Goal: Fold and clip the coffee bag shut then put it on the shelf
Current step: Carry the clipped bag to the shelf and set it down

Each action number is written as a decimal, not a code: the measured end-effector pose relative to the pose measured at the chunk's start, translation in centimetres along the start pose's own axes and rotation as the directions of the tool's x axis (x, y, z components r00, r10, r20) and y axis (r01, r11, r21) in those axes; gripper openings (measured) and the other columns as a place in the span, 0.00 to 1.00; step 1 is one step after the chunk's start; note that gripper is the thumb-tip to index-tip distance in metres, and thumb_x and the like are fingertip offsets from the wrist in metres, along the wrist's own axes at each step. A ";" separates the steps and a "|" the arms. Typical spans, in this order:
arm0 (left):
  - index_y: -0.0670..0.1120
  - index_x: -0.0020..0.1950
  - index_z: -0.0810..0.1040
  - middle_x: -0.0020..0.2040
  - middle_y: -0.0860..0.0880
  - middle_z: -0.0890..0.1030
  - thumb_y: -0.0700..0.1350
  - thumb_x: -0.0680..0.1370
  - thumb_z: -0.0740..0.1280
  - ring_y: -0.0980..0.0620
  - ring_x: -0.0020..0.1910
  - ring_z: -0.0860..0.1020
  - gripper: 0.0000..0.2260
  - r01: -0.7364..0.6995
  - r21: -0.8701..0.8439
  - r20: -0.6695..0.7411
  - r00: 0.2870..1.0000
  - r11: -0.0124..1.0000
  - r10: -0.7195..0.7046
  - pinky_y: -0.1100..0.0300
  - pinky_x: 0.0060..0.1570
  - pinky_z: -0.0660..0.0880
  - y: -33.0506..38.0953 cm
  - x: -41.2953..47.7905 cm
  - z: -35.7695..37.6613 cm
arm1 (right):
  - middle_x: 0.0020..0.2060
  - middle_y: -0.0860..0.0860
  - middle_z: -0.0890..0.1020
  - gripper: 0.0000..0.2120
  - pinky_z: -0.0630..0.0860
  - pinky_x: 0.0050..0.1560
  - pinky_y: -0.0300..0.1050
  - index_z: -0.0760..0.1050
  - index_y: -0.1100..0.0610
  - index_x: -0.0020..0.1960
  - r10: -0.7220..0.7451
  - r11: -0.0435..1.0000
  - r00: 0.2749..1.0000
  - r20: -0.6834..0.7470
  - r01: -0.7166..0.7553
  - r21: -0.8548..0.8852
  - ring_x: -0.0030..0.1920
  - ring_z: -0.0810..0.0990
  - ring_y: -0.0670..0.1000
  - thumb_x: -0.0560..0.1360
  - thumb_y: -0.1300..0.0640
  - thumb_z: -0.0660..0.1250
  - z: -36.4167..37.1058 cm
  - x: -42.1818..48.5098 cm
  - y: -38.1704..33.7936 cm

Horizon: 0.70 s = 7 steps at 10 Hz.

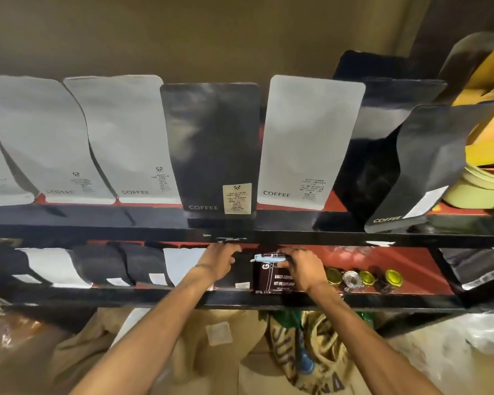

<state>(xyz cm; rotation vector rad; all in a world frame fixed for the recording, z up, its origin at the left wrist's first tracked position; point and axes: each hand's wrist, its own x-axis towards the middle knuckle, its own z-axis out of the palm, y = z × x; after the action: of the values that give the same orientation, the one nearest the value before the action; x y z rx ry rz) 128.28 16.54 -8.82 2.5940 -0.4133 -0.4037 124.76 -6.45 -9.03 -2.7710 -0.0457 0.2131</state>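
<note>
- Standing upright on the lower black metal shelf with a red back panel (354, 302), near its front edge and about mid-length, is the dark brown foil coffee bag with white lettering (270, 276).
- Its top is folded down, and a pale blue plastic clip (268, 258) sits across the fold.
- The right hand (304, 267) is closed on the bag's upper right part, fingers curled over the folded top at the clip's right end, palm against the bag's right side.
- The left hand (218, 259) is just left of the bag, fingers curled and pointing toward it; whether it grips anything or touches the bag cannot be told.
- The two hands are apart, with the bag's top and clip between them.
- Left of the left hand on the same shelf stands a row of black and white pouches (103, 266).
- Right of the right hand, a cluster of small glass jars with yellow-green lids (365, 277) sits near the front edge.
- On the upper shelf (154, 226) stand tall grey and black pouches marked COFFEE (211, 149).
- Below the shelves lie burlap sacks (311, 352).
</note>
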 end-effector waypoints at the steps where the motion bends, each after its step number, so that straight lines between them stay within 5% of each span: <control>1: 0.51 0.65 0.75 0.63 0.46 0.78 0.40 0.80 0.61 0.44 0.63 0.76 0.15 -0.028 0.011 -0.026 0.999 1.000 0.028 0.52 0.62 0.76 0.6 -0.8 0.0 | 0.60 0.52 0.83 0.19 0.76 0.63 0.51 0.77 0.50 0.65 0.000 0.998 1.000 -0.024 0.001 0.065 0.62 0.79 0.55 0.75 0.51 0.70 -0.2 0.1 -0.1; 2: 0.49 0.67 0.71 0.64 0.51 0.75 0.47 0.82 0.57 0.50 0.60 0.75 0.14 -0.101 0.052 -0.044 0.994 0.994 0.103 0.61 0.56 0.76 0.6 -0.9 0.3 | 0.60 0.52 0.83 0.20 0.75 0.64 0.50 0.77 0.50 0.65 0.010 0.996 1.000 0.008 -0.011 0.084 0.62 0.79 0.55 0.74 0.52 0.72 0.4 0.3 0.0; 4: 0.43 0.73 0.67 0.70 0.42 0.73 0.30 0.78 0.61 0.43 0.67 0.74 0.24 0.063 -0.057 0.028 0.998 0.996 -0.061 0.55 0.63 0.74 1.2 -0.3 0.3 | 0.58 0.55 0.84 0.19 0.76 0.63 0.53 0.78 0.49 0.64 0.073 0.992 0.997 0.030 -0.075 0.102 0.59 0.81 0.57 0.73 0.51 0.72 0.8 0.7 0.4; 7: 0.42 0.69 0.72 0.66 0.41 0.77 0.33 0.78 0.65 0.42 0.64 0.77 0.19 0.123 -0.072 0.014 0.992 0.990 -0.122 0.55 0.59 0.77 0.6 0.0 0.8 | 0.56 0.54 0.85 0.17 0.76 0.62 0.50 0.78 0.49 0.63 0.057 0.994 0.997 0.046 -0.060 0.088 0.57 0.82 0.56 0.75 0.53 0.71 1.7 1.3 0.7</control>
<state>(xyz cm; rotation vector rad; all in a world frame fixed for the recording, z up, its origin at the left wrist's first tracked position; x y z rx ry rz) 127.84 15.75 -9.18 2.5548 -0.2388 -0.4646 125.83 -6.41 -11.06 -2.6803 0.0332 0.2839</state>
